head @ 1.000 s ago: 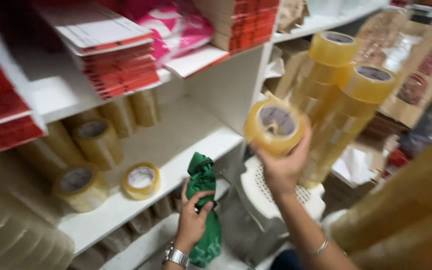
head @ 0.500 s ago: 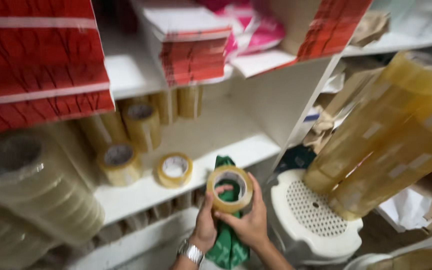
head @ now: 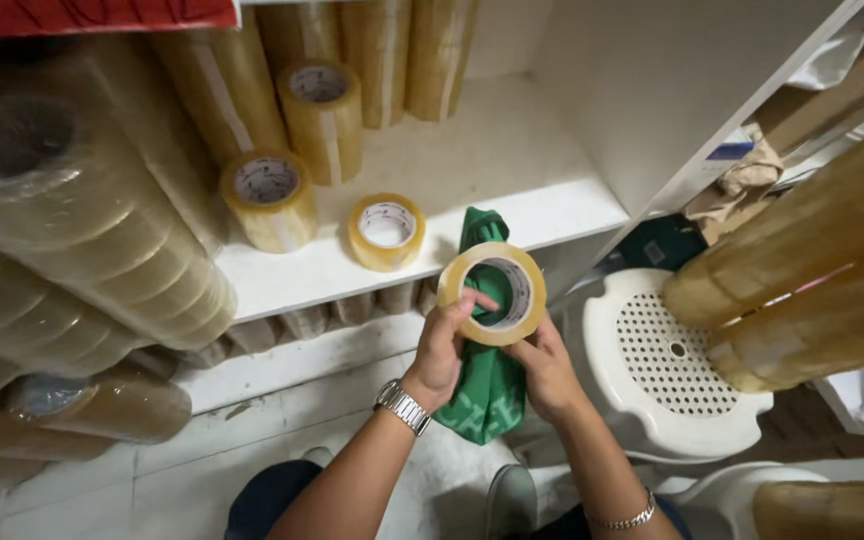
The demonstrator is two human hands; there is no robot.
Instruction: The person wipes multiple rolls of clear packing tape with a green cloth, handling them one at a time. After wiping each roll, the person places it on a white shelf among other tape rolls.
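Before the white shelf (head: 472, 215), both hands' fingers grip a tape roll (head: 493, 293) and green cloth (head: 487, 390)

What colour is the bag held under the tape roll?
Green, with faint pale markings; the bag hangs below the tape roll in the head view.

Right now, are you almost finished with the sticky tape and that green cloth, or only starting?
Only partway, it seems. Done: one tape roll is off the shelf and in both hands. In hand: the left hand has a finger through its hole, the right hand steadies its edge, with the green cloth pinned underneath. Left: no tape looks pulled loose, and two rolls sit on the shelf.
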